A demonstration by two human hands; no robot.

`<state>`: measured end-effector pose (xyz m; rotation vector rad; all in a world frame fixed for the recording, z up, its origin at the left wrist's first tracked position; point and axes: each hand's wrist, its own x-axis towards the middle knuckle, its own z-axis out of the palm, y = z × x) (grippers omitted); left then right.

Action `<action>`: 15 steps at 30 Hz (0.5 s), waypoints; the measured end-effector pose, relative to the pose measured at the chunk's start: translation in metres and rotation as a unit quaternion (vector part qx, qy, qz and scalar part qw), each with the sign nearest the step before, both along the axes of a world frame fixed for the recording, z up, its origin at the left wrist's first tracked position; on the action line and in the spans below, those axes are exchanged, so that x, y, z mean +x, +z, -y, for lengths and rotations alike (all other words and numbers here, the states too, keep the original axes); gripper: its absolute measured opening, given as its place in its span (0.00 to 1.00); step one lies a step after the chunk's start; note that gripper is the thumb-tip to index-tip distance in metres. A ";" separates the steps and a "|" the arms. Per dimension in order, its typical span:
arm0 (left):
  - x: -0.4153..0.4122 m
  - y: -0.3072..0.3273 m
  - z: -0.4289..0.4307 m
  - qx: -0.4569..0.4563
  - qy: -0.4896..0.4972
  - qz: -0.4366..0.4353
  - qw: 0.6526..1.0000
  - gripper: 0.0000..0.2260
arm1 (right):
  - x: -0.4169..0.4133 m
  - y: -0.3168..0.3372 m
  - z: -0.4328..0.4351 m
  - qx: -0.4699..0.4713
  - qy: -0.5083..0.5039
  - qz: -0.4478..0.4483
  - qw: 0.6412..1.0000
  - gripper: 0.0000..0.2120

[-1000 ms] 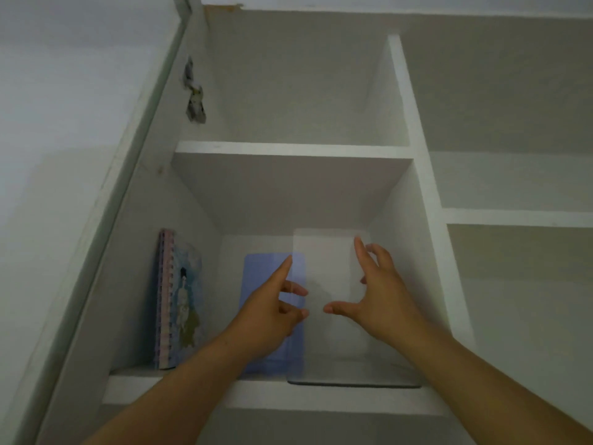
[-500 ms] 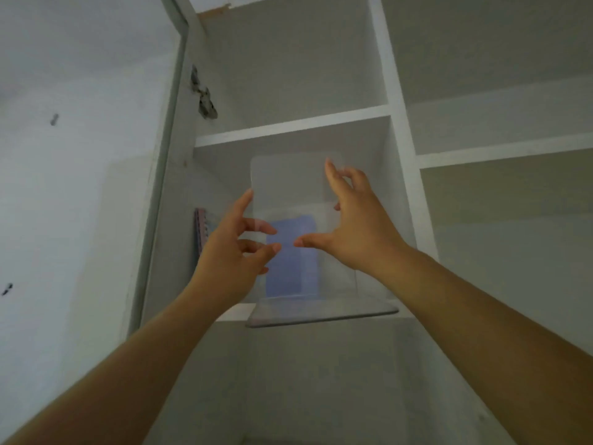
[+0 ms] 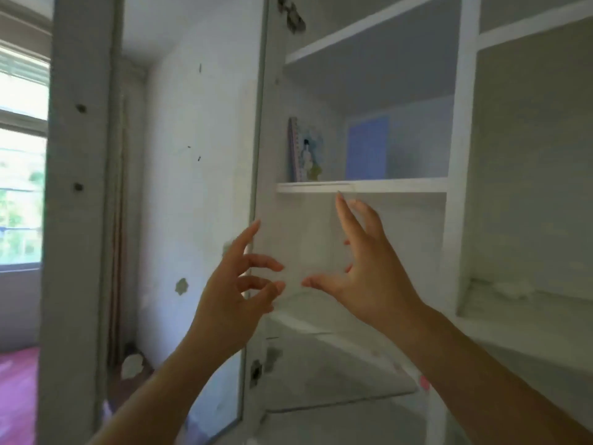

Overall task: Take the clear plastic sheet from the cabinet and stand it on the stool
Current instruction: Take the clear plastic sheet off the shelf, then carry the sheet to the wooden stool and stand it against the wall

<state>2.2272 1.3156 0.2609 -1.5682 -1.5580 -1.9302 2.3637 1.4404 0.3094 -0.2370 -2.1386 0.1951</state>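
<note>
From where I sit, the far left of the head view gives me only a bright window (image 3: 21, 162) and the open cabinet door (image 3: 80, 220); no stool shows anywhere, so I cannot say which way it lies. Moving right, my left hand (image 3: 239, 284) pinches the left edge of the clear plastic sheet (image 3: 308, 245), thumb on the near face and fingers curled round behind, and my right hand (image 3: 362, 268) clamps the right edge the same way, so both hands are closed on the sheet and set apart by its width. The sheet hangs upright in the air in front of the cabinet (image 3: 462, 155), its top edge level with the front lip of the shelf it came from, clear of that shelf. I judge the taking-out step done and the carry just beginning; the next move calls for turning away from the cabinet, finding the stool, and lowering the sheet onto it on its bottom edge without letting it flex or slip. Further right and up, a spiral notebook (image 3: 300, 152) and a blue sheet (image 3: 367, 147) stand on the shelf. The sheet's outline is faint, and its lower part blurs into a flat pane near my wrists that I cannot read.
</note>
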 end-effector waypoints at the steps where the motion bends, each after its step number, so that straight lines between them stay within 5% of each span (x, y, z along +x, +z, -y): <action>1: 0.007 -0.022 0.014 -0.011 0.019 0.009 1.000 0.38 | 0.002 -0.021 0.009 -0.016 0.017 0.012 1.000 0.55; 7: 0.047 -0.133 0.109 -0.071 0.150 0.085 0.982 0.38 | 0.000 -0.132 0.076 -0.113 0.127 0.094 0.981 0.55; 15: 0.083 -0.201 0.244 -0.121 0.289 0.170 0.934 0.39 | -0.027 -0.213 0.190 -0.143 0.277 0.155 0.937 0.50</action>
